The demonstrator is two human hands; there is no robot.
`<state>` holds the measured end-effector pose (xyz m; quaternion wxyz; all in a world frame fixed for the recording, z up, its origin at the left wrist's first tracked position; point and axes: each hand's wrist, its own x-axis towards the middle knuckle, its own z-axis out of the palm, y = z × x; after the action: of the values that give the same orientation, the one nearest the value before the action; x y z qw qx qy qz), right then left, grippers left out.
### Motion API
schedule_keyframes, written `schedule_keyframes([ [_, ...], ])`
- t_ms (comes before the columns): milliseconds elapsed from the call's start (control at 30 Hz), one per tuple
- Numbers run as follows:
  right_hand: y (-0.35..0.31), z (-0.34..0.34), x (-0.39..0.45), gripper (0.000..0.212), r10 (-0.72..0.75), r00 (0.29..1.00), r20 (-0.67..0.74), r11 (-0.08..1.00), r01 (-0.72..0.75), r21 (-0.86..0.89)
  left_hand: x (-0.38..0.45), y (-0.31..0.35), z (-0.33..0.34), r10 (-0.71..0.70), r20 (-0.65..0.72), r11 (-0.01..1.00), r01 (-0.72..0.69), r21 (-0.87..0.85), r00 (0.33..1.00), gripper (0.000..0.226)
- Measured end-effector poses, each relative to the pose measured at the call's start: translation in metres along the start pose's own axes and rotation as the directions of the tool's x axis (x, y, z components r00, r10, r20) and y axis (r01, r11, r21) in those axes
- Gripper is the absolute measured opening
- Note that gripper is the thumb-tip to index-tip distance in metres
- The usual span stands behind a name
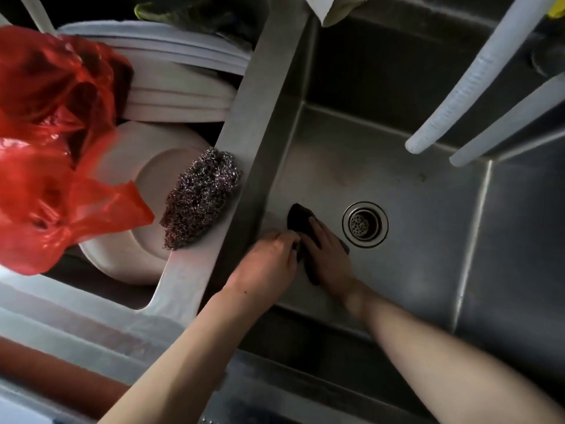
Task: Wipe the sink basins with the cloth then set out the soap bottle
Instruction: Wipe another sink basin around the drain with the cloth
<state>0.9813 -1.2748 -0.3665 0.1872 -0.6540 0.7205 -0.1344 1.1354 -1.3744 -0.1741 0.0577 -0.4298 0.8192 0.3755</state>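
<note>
right hand flat on cloth, left hand pinching its edge, beside drain. risk: cloth bunching, missed corners.

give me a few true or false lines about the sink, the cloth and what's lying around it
1. Both hands rest on the dark cloth on the basin floor. True; left hand, right hand.
2. The cloth covers the drain. False: it lies left of the uncovered drain.
3. A steel scourer sits on the divider between the basins. True.
4. The left basin is empty. False: white plates and a red plastic bag fill it.
5. A soap bottle stands by the drain. False: none is visible there.
</note>
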Motion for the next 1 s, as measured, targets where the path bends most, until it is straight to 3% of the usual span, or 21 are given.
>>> schedule_keyframes([
  [167, 0.035, -0.034, 0.033, 0.056, -0.053, 0.995, -0.088, 0.998, 0.056, 0.032, 0.007, 0.003, 0.000, 0.051, -0.046, 0.999, -0.050, 0.009, 0.998, 0.029],
  [267, 0.061, -0.057, 0.049, 0.039, 0.102, 0.946, -0.309, 0.994, -0.082, 0.079, 0.008, 0.005, -0.006, 0.131, -0.102, 0.991, -0.126, 0.053, 0.986, 0.026],
  [333, 0.081, -0.074, 0.060, 0.043, 0.211, 0.891, -0.403, 0.976, -0.170, 0.136, 0.009, 0.007, -0.011, 0.200, -0.143, 0.977, -0.186, 0.107, 0.969, 0.023],
  [467, 0.116, -0.081, 0.088, 0.058, 0.451, 0.840, -0.302, 0.892, -0.412, 0.186, 0.015, 0.001, -0.009, 0.262, -0.148, 0.955, -0.234, 0.185, 0.954, 0.021],
  [567, 0.123, -0.069, 0.108, 0.055, 0.498, 0.814, -0.298, 0.867, -0.471, 0.161, 0.019, -0.006, -0.003, 0.255, -0.127, 0.954, -0.228, 0.194, 0.959, 0.023],
  [700, 0.104, -0.057, 0.128, 0.048, 0.382, 0.860, -0.340, 0.924, -0.359, 0.130, 0.016, -0.011, 0.004, 0.237, -0.106, 0.957, -0.213, 0.197, 0.966, 0.021],
  [833, 0.047, -0.029, 0.136, 0.040, -0.012, 0.954, -0.299, 0.999, 0.024, 0.037, 0.014, -0.014, 0.007, 0.216, -0.115, 0.964, -0.193, 0.184, 0.970, 0.023],
  [900, 0.020, -0.009, 0.119, 0.039, -0.173, 0.950, -0.258, 0.982, 0.186, 0.026, 0.014, -0.016, 0.008, 0.201, -0.122, 0.967, -0.177, 0.185, 0.972, 0.027],
  [1000, 0.022, 0.001, 0.094, 0.041, -0.229, 0.946, -0.231, 0.970, 0.241, 0.025, 0.011, -0.025, 0.012, 0.174, -0.133, 0.973, -0.150, 0.175, 0.976, 0.030],
])
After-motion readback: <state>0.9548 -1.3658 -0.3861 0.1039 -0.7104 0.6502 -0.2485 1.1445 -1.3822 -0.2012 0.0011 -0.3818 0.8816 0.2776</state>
